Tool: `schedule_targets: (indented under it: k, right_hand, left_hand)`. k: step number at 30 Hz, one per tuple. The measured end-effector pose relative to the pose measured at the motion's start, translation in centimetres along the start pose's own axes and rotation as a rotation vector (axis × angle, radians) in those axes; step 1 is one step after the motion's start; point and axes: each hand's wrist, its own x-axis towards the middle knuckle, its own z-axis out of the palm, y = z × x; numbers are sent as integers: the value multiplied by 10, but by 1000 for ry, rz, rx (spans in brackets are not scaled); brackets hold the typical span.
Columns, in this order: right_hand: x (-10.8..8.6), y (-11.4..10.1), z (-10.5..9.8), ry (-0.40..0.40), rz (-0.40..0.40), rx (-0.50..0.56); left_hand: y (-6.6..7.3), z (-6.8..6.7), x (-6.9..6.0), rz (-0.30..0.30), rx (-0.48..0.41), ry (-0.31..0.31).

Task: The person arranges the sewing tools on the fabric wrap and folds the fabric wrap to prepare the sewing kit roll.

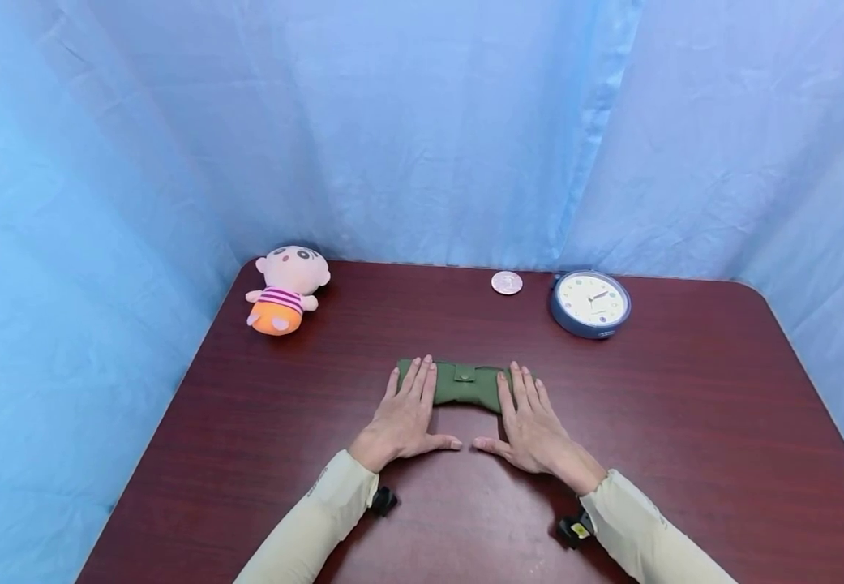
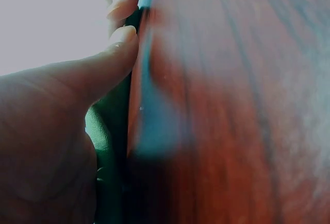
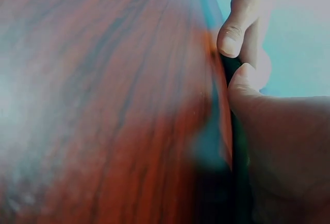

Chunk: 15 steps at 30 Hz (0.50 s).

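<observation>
A flat green pouch [image 1: 469,391] with a small snap tab lies lengthwise across the table in the head view. My left hand [image 1: 401,423] rests on its left end, fingers straight and pointing away, thumb stretched out toward the middle. On the right end, my right hand [image 1: 534,431] lies the same way, also with straight fingers. The two thumbs point at each other in front of the pouch, a small gap between them. In the left wrist view, green fabric [image 2: 100,136] shows beneath the hand. The pouch's ends are partly hidden under both hands.
A plush doll [image 1: 280,300] in orange shorts lies at the back left of the dark red wooden table [image 1: 407,316]. Toward the back right are a round silvery disc [image 1: 507,282] and a blue alarm clock [image 1: 591,303]. Blue curtains [image 1: 422,138] surround the table.
</observation>
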Motion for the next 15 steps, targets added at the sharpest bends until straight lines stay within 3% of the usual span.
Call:
schedule_targets:
  k: [7,15]
  right_hand:
    - [-4,-3,-5,25,52,-36]
    - [-9,16,-20,85,151,48]
  left_hand:
    - [-2,1,-2,12,17,25]
    - [-16,-7,-7,30,-26,133]
